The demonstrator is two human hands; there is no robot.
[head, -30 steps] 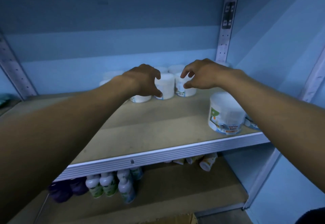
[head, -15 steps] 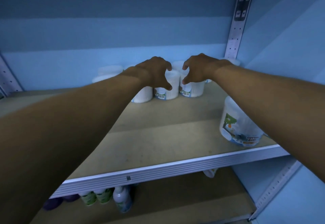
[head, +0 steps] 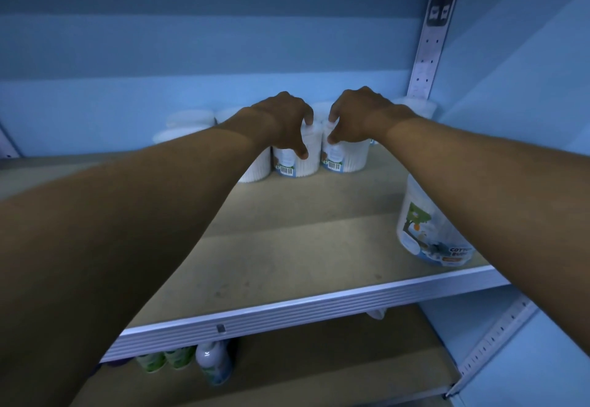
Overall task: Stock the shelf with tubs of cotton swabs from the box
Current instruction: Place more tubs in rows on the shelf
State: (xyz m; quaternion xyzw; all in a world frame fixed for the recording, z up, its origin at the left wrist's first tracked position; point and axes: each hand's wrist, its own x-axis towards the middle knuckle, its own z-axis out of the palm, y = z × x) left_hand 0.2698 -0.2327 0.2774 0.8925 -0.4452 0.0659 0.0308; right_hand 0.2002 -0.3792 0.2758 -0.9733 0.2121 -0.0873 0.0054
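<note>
Several white tubs of cotton swabs stand in a cluster at the back of the wooden shelf [head: 287, 247]. My left hand [head: 281, 122] reaches over one tub [head: 295, 164], fingers on its lid and thumb on its front. My right hand [head: 357, 116] holds the neighbouring tub [head: 346, 159] the same way. A third tub [head: 257, 170] is partly hidden behind my left wrist. More tubs sit behind at back left [head: 191, 119] and back right [head: 419, 106]. Another labelled tub [head: 424, 231] stands at the front right edge, under my right forearm. The box is not in view.
The shelf's white front rail [head: 287, 311] runs across below my arms. A perforated metal upright [head: 429, 42] stands at the back right corner. On the lower shelf are green bottles [head: 169, 357] and a white bottle [head: 212, 362]. Blue panels close the back and right side.
Both hands have moved farther back and down, from hovering with spread fingers to closing on the two front tubs. The view has shifted closer to the shelf.
</note>
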